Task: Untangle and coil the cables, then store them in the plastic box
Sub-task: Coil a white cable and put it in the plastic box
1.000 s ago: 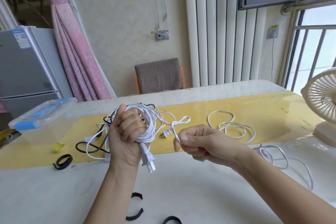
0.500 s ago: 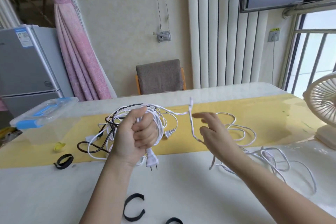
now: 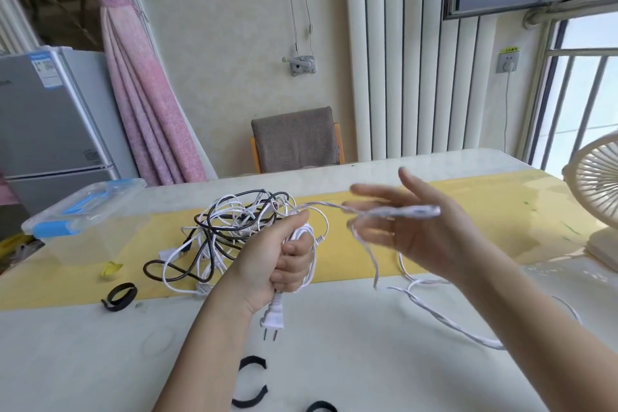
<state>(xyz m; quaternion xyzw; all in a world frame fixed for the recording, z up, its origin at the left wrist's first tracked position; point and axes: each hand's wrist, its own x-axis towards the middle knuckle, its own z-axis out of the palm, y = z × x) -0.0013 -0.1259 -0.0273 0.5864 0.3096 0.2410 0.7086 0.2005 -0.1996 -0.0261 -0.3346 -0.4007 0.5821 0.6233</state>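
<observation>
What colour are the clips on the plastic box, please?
Blue clips; the head view shows them.

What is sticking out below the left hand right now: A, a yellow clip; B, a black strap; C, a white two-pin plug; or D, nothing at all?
C: the left hand grips the coiled white cable, and a white two-pin plug hangs from the bottom of its fist.

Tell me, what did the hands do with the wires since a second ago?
The right hand gave up its pinch on the cable and swung out to the right. Its fingers are now spread, with the blurred cable draped across them. The left hand kept gripping the coil, with the plug hanging below. The tangle, box and straps stayed put.
</observation>
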